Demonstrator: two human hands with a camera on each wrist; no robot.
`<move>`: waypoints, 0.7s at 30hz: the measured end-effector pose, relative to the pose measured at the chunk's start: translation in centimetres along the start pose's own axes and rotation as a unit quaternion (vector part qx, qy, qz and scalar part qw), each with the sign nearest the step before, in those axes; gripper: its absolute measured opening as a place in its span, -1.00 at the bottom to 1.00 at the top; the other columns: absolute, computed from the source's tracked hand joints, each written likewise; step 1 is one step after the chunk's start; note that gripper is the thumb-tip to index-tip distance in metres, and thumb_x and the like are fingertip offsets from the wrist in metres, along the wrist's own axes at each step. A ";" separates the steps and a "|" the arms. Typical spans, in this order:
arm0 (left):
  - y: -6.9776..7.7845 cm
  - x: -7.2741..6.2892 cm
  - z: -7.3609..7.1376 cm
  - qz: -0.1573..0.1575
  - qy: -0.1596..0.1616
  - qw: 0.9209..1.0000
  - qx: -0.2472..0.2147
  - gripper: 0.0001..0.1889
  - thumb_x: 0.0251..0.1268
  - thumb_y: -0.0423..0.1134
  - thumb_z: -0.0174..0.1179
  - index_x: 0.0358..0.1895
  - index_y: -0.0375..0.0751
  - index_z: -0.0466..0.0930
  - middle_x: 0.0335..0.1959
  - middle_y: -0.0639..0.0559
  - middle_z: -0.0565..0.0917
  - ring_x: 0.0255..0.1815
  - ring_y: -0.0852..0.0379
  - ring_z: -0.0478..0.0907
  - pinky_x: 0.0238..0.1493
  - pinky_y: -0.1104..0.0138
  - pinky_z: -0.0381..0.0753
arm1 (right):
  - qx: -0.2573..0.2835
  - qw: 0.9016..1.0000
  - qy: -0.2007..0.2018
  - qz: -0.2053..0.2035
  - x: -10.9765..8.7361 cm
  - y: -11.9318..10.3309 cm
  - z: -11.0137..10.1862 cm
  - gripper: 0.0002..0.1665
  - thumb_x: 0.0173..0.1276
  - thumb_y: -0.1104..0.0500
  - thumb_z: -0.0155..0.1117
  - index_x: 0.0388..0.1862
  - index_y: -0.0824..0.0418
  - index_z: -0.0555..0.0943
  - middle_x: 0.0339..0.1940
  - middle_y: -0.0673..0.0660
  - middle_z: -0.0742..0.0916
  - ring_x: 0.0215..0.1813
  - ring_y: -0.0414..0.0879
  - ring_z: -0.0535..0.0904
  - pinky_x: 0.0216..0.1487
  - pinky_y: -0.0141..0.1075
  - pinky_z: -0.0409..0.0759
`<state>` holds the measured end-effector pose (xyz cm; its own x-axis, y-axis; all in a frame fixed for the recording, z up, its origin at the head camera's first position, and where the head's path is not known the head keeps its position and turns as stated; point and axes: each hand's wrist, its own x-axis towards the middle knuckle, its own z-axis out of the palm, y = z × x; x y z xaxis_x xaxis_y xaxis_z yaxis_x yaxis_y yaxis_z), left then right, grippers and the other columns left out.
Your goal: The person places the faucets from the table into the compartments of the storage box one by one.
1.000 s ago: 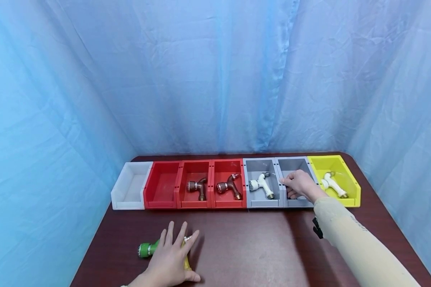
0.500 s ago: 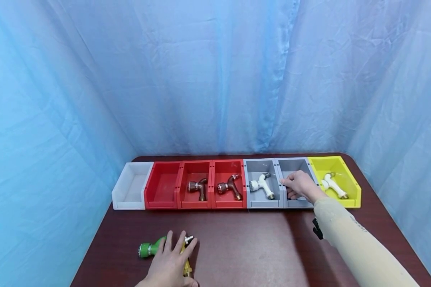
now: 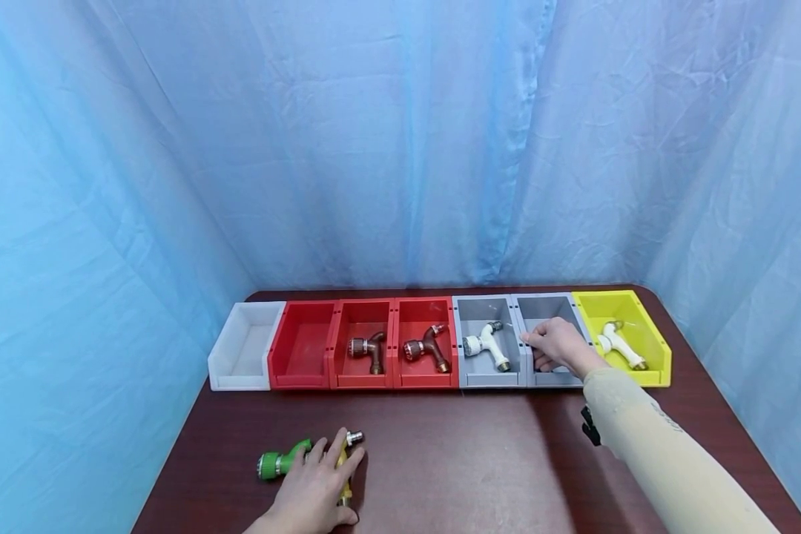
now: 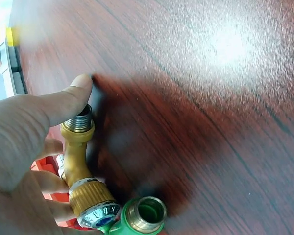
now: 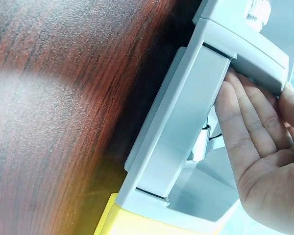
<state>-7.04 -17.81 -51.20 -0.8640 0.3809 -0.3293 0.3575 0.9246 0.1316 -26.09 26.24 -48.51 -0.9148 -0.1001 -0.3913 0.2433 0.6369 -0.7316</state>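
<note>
My left hand (image 3: pixel 314 486) is over a yellow tap (image 4: pixel 78 159) on the table, its fingers spread and slightly bent. In the left wrist view the thumb lies across the tap's threaded end, with the other fingers along the far side. A green tap (image 3: pixel 277 463) lies against the yellow one, to its left. My right hand (image 3: pixel 557 345) reaches into a grey bin (image 5: pixel 186 107), fingers loosely bent inside and thumb by the dividing wall. A shiny metal piece (image 5: pixel 201 144) shows in that bin, apart from the fingers; the rest of it is hidden.
Bins line the back of the table: white (image 3: pixel 240 382), several red (image 3: pixel 300 382), grey and yellow (image 3: pixel 657 356). Brown taps (image 3: pixel 431 347) lie in two red bins. One white tap (image 3: pixel 490 345) is in the other grey bin, another (image 3: pixel 617 345) in the yellow one.
My left hand has come down and back over the yellow tap, its fingers drawing closer together, so more of the green tap shows. The right hand stays in the grey bin.
</note>
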 end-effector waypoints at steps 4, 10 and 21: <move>-0.2 0.0 -0.1 0.019 0.004 1.000 0.009 -0.09 -0.08 0.29 0.54 0.42 0.07 0.48 0.49 -0.24 0.36 0.29 -0.39 0.46 0.12 -0.40 0.47 | -0.001 1.000 0.003 0.002 -0.1 0.0 0.1 -0.64 0.61 0.09 0.15 -0.26 0.36 0.66 -0.43 0.22 0.73 -0.40 0.00 0.72 -0.31 -0.14 0.78; -0.5 -0.4 -0.1 0.068 0.061 0.994 0.064 -0.24 -0.10 0.24 0.56 0.20 -0.07 0.66 0.42 -0.26 0.43 0.15 -0.26 0.54 0.02 -0.24 0.60 | -0.003 1.000 0.001 0.004 0.0 0.1 0.2 -0.63 0.61 0.09 0.14 -0.25 0.36 0.66 -0.42 0.22 0.72 -0.39 0.00 0.72 -0.31 -0.14 0.78; -0.7 -0.4 -0.3 0.101 0.117 0.981 0.117 -0.39 -0.10 0.18 0.58 0.02 -0.10 0.73 0.29 -0.24 0.52 0.03 -0.22 0.57 -0.08 -0.18 0.62 | -0.002 1.000 0.003 0.004 0.1 0.0 0.2 -0.61 0.61 0.08 0.14 -0.33 0.34 0.64 -0.44 0.22 0.73 -0.41 0.00 0.73 -0.29 -0.11 0.78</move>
<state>-7.09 -18.60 -50.84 -0.8149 0.5723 -0.0923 0.5780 0.8142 -0.0548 -26.14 26.12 -48.65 -0.9146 -0.0915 -0.3938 0.2485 0.6411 -0.7261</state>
